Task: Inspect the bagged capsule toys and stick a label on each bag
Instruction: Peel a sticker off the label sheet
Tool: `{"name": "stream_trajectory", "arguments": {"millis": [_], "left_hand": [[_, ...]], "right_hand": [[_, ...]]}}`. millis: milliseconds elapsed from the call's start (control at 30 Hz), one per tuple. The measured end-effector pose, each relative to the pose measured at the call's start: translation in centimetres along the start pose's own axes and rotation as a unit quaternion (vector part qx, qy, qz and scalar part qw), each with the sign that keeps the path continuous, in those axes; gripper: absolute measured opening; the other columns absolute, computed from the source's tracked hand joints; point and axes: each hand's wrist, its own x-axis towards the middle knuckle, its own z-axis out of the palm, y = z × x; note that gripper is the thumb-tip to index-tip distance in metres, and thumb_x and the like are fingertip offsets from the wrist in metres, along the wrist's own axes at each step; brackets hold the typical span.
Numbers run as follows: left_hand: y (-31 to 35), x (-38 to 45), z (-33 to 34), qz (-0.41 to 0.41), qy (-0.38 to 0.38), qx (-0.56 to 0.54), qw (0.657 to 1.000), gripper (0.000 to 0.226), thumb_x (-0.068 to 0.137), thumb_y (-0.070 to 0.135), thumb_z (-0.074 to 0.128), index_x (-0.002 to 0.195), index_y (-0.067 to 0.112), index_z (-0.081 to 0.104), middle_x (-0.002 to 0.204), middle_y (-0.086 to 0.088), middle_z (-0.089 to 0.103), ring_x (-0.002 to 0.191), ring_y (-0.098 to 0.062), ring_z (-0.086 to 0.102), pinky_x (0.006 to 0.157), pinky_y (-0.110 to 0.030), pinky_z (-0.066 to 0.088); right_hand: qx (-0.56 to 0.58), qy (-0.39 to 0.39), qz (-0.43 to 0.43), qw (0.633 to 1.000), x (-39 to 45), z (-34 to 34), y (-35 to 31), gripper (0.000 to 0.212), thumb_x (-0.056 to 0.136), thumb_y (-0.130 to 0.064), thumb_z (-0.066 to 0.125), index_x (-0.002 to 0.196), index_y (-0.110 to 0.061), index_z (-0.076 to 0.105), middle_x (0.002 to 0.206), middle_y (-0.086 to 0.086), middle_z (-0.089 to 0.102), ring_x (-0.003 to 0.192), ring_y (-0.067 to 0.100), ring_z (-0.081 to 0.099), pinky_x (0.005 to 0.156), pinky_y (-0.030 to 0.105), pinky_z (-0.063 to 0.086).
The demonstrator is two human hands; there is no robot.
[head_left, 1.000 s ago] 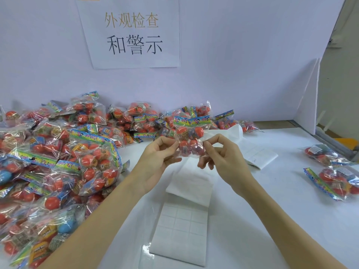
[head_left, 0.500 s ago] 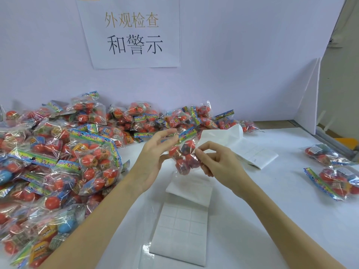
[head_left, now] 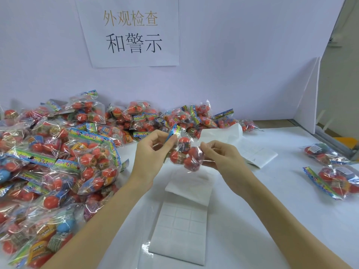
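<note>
A clear bag of red capsule toys [head_left: 185, 153] hangs above the middle of the white table. My left hand [head_left: 153, 152] pinches its coloured header strip at the upper left. My right hand [head_left: 223, 158] grips the bag's right side with curled fingers. Below the bag lies a white label sheet [head_left: 180, 230] with a grid of stickers, its top page folded back. Whether a label is on the held bag, I cannot tell.
A large heap of bagged capsule toys [head_left: 68, 162] covers the left side and back of the table. Two bags [head_left: 334, 171] lie at the right edge. Another label pad [head_left: 256, 152] lies behind my right hand. A white wall with a paper sign [head_left: 132, 32] stands behind.
The bag has turned in my hands: its header strip swung from level on top to tilted at the upper left, and the capsules dropped lower to the right.
</note>
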Motion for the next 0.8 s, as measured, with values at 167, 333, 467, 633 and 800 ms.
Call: {"name": "stream_trajectory", "arguments": {"millis": [167,333,467,633,800], "left_hand": [[-0.4,-0.4,0.7,-0.035,-0.038,0.025,0.998,0.019,0.102,0.022,0.065,0.091,0.007,0.065,0.081,0.005,0.071,0.079,-0.008,0.063,0.074,-0.020,0.052],[-0.5,-0.5,0.8,-0.073,-0.035,0.018,0.997,0.017,0.106,0.022,0.060,0.092,0.013,0.060,0.086,0.002,0.063,0.083,-0.013,0.059,0.074,-0.028,0.051],[0.0,-0.3,0.6,-0.106,0.004,-0.038,0.994,0.016,0.106,0.022,0.060,0.096,0.009,0.061,0.085,-0.001,0.063,0.072,-0.011,0.056,0.064,-0.020,0.046],[0.2,0.0,0.2,-0.084,-0.002,0.016,0.996,0.021,0.103,0.030,0.065,0.105,0.009,0.065,0.106,-0.021,0.065,0.095,-0.030,0.062,0.094,-0.043,0.054],[1.1,0.0,0.2,-0.226,-0.060,-0.166,0.958,0.045,0.103,0.049,0.055,0.113,0.008,0.068,0.093,-0.015,0.067,0.066,-0.027,0.065,0.058,-0.035,0.058]], "right_hand": [[0.110,0.029,0.004,0.993,0.0,-0.4,-0.3,0.020,0.103,-0.016,0.063,0.085,-0.009,0.063,0.085,0.007,0.074,0.075,0.016,0.069,0.073,0.024,0.058],[0.086,0.011,-0.008,0.996,-0.1,-0.3,-0.5,0.025,0.103,-0.028,0.063,0.105,-0.005,0.071,0.092,0.004,0.077,0.079,0.016,0.072,0.073,0.022,0.057],[0.021,-0.066,0.022,0.997,-0.3,-0.1,-0.5,0.039,0.099,-0.041,0.064,0.123,-0.010,0.067,0.107,0.008,0.078,0.098,0.029,0.077,0.086,0.035,0.062],[0.025,-0.054,-0.015,0.998,-0.3,0.0,-0.1,0.020,0.100,-0.012,0.069,0.120,-0.014,0.070,0.108,0.017,0.075,0.097,0.032,0.077,0.081,0.035,0.063],[-0.038,-0.009,-0.102,0.994,-0.1,-0.4,0.0,0.029,0.091,-0.004,0.077,0.104,-0.030,0.079,0.109,-0.005,0.076,0.100,0.025,0.071,0.089,0.032,0.058]]}}
